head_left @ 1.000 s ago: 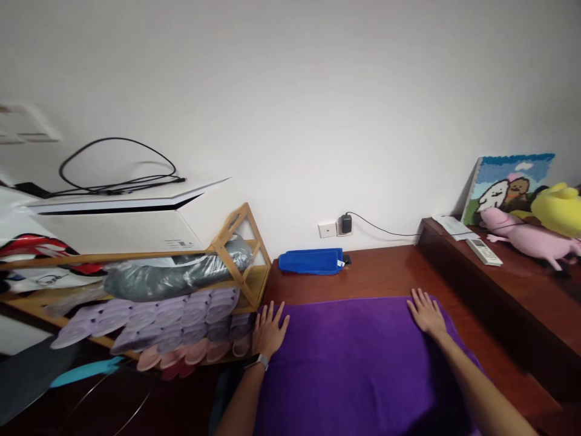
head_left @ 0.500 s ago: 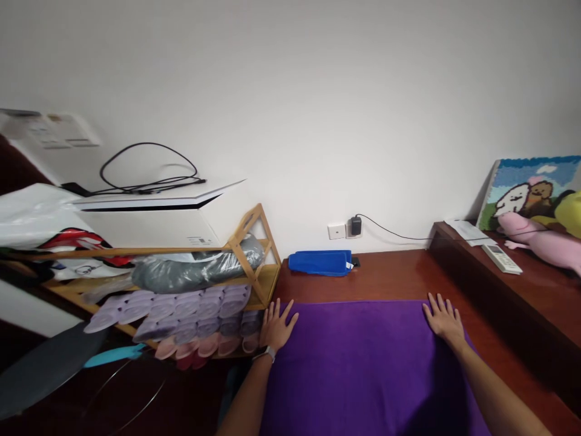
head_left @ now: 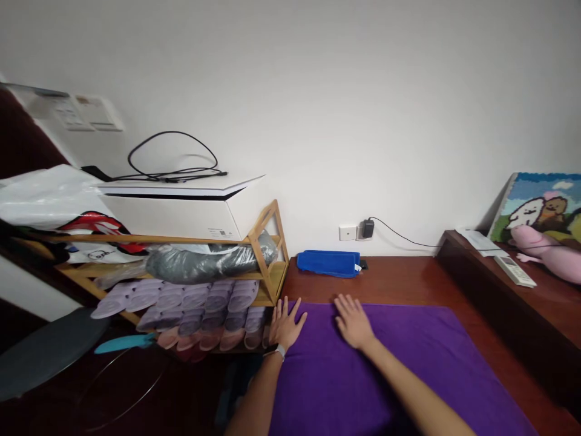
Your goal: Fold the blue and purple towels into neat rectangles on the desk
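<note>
A purple cloth [head_left: 417, 357] lies spread over the reddish-brown wooden surface [head_left: 399, 278]. At its far left corner my left hand [head_left: 287, 324] rests with fingers spread, a watch on the wrist. My right hand [head_left: 354, 322] lies open on the cloth close to its far edge, a short way right of the left hand. Neither hand holds anything. Beyond the cloth, near the wall, lies a folded blue cloth [head_left: 327, 263] with a small white tag.
On the left stands a wooden shoe rack [head_left: 272, 275] with several pairs of slippers [head_left: 190, 297] and a white box [head_left: 177, 212] on top. A raised ledge at right bears a remote control [head_left: 515, 270] and a pink plush toy [head_left: 542, 248]. A charger [head_left: 368, 228] is plugged into the wall.
My right hand has moved left across the cloth, from its far right corner toward the left hand. My left hand stays at the far left corner. The view has shifted slightly.
</note>
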A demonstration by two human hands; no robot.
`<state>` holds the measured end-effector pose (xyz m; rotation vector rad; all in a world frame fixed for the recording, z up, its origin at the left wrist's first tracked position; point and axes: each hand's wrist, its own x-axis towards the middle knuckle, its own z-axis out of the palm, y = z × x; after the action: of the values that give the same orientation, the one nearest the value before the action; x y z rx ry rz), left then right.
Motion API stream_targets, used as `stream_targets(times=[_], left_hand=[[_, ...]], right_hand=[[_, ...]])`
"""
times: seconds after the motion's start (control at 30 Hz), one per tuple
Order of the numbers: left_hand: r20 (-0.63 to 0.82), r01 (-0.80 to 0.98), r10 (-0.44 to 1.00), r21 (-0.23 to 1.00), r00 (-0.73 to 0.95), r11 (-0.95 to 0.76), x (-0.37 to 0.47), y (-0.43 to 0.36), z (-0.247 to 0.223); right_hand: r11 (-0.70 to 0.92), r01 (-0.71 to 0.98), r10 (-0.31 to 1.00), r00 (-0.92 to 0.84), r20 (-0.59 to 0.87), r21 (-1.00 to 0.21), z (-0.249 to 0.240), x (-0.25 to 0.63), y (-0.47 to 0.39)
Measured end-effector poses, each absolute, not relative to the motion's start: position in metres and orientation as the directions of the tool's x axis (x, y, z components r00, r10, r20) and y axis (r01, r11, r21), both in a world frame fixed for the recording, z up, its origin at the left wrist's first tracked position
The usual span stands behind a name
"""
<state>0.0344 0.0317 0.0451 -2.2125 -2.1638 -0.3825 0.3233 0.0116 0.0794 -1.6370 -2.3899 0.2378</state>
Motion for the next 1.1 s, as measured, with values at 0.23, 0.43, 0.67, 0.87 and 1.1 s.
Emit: stream_targets(times=[0.23, 0.43, 0.67, 0.87, 1.1], left_hand=[[0.186, 0.987, 0.982, 0.153, 0.021, -0.05, 0.032, 0.036, 0.041], [0.192, 0.989, 0.981, 0.142, 0.014, -0.042, 0.031, 0.041, 0.037], [0.208, 0.993, 0.978, 0.106, 0.023, -0.045, 0.03, 0.043, 0.033], [0.086, 0.98, 0.996, 0.195, 0.018, -0.034, 0.036, 0.048, 0.057], [0.289, 0.959, 0.954, 0.284, -0.077, -0.009, 0.003, -0.048, 0.082]], right_hand=[[0.342, 0.874, 0.932, -0.364, 0.002, -0.346, 0.06, 0.31, 0.002], [-0.068, 0.987, 0.995, 0.057, -0.08, -0.147, 0.046, 0.525, -0.006], [-0.344, 0.933, 0.939, 0.343, -0.029, -0.104, 0.016, 0.668, -0.032], [-0.372, 0.919, 0.927, 0.36, -0.108, -0.133, 0.035, 0.659, -0.028], [-0.106, 0.972, 0.971, 0.147, 0.189, -0.211, 0.058, 0.584, -0.08]])
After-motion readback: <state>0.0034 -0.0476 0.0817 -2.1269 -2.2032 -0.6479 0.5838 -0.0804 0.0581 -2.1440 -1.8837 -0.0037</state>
